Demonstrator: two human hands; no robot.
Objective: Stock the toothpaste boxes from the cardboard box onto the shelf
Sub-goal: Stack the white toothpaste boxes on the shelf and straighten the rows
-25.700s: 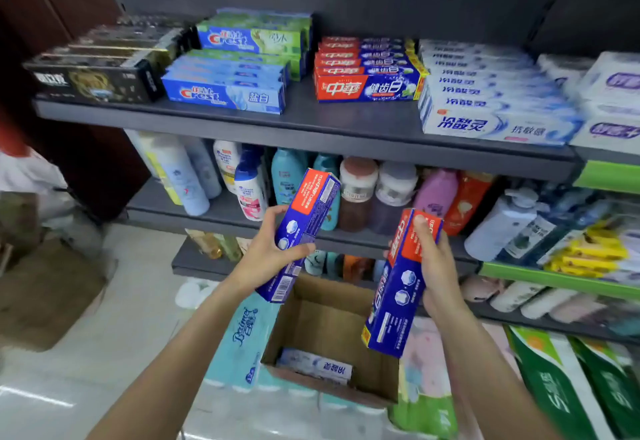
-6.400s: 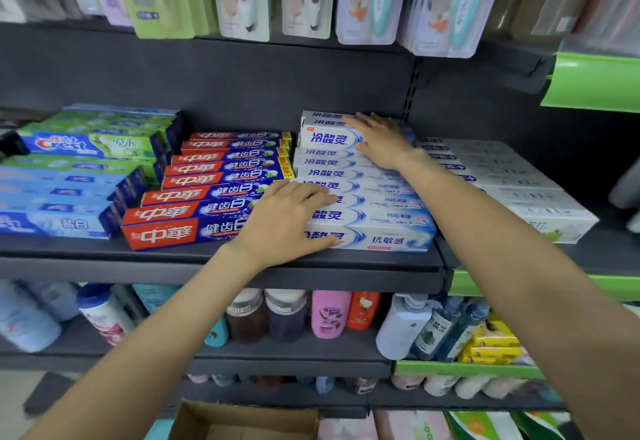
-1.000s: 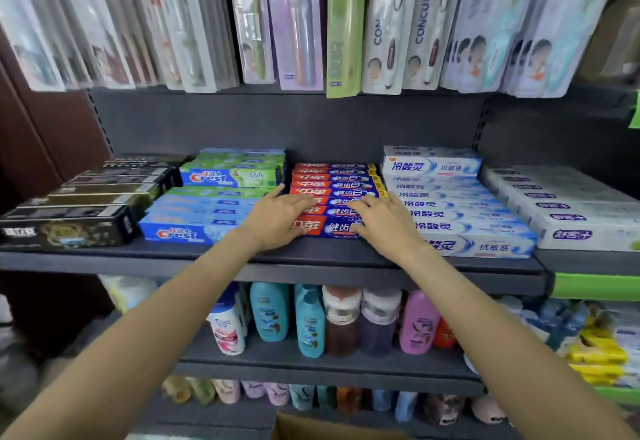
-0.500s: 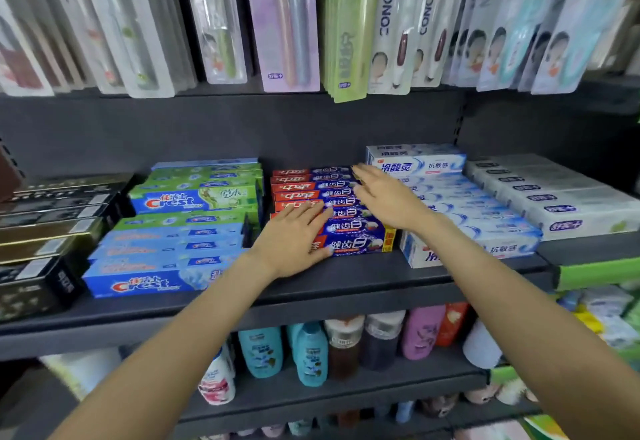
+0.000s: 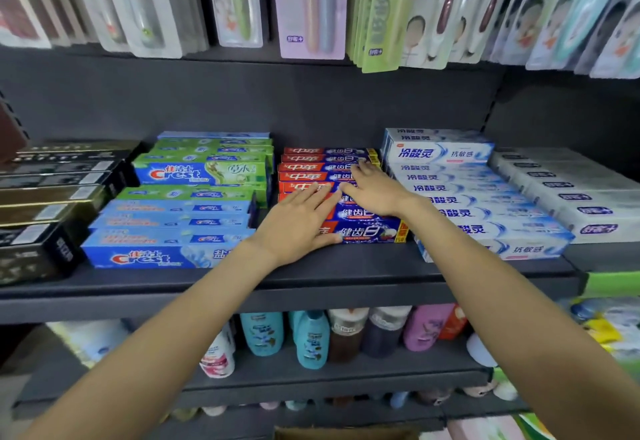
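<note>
Cardboard box (image 5: 346,434): only its top edge shows, at the bottom of the view.
Shelf (image 5: 311,277): dark grey, toothpaste boxes in rows.
Left hand (image 5: 298,225): flat, fingers straight, resting on the red-and-blue toothpaste boxes (image 5: 367,231) near the front.
Right hand (image 5: 372,190): fingers spread and straight, lying on the same row farther back.
White-and-blue boxes (image 5: 485,218): just right of that row.
Crest boxes (image 5: 173,225): just left.

Toothbrush packs (image 5: 311,6) hang above, while shampoo and lotion bottles (image 5: 313,339) stand upright in a row on the lower shelf (image 5: 311,384).
</note>
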